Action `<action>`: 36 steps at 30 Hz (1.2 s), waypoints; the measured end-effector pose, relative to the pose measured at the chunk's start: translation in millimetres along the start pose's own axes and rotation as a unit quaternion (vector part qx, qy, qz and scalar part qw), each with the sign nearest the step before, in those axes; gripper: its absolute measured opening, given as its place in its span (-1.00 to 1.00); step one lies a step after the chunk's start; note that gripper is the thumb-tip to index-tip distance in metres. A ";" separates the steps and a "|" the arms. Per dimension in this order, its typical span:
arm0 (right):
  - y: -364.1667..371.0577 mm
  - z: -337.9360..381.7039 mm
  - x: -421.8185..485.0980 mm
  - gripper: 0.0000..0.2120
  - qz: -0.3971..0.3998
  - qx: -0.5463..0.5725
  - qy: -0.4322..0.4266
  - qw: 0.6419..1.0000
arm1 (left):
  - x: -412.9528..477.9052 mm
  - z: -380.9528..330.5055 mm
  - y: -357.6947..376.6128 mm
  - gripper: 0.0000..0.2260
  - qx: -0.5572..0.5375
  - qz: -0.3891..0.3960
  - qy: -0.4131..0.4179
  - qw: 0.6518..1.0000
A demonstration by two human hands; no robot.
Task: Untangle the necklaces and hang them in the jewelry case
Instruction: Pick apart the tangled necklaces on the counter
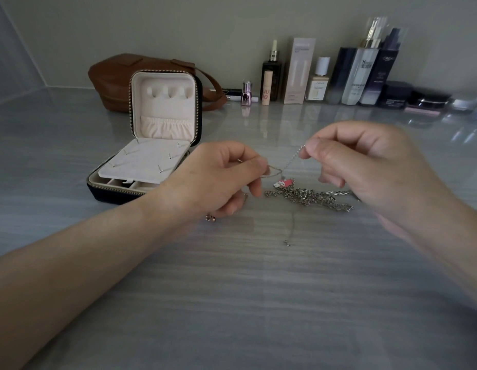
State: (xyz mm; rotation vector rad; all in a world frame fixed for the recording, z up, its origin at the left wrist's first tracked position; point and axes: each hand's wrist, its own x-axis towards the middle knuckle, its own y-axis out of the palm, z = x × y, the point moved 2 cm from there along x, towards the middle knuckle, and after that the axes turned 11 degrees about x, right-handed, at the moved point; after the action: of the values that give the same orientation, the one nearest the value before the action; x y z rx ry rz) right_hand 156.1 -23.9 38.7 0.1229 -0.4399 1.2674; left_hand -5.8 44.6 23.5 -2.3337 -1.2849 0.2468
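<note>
left hand: pinches thin chain | right hand: pinches silver chain | tangle: on bench between hands | case: open, behind left hand

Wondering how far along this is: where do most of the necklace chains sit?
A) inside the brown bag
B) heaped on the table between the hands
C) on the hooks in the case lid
B: the tangled chains lie heaped on the table, and the hooks in the jewelry case lid are bare.
</note>
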 end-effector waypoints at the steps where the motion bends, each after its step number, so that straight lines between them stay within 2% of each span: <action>1: -0.2 -0.6 0.1 -0.86 0.001 -0.004 -0.001 1.000 | -0.3 -0.4 0.3 -0.85 -0.002 0.001 0.003 1.000; 7: 0.4 2.4 -1.1 -0.91 0.048 -0.017 -0.012 0.999 | -1.6 -1.4 0.3 -0.85 -0.006 -0.002 0.010 1.000; 12: 5.5 0.9 -2.9 -0.81 0.110 -0.053 -0.001 0.992 | -2.2 -2.7 -0.5 -0.87 0.004 -0.022 0.020 1.000; 15: 5.8 -3.6 -3.0 -0.85 0.127 -0.070 -0.001 0.989 | -1.9 -3.1 -1.8 -0.88 -0.013 -0.032 0.027 0.999; 22: 5.3 5.4 -3.0 -0.91 0.078 -0.035 -0.080 0.993 | -1.3 -1.2 0.5 -0.87 0.002 -0.027 0.016 0.999; 36: 1.5 6.6 -0.9 -0.82 0.030 0.007 -0.123 0.992 | -0.6 1.5 2.7 -0.85 0.056 0.004 -0.005 0.998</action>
State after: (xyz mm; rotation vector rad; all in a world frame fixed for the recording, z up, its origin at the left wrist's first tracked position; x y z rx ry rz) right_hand 152.8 -26.4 44.2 0.2827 -0.6510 1.3195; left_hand -4.7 43.4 20.9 -2.2457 -1.2332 0.3248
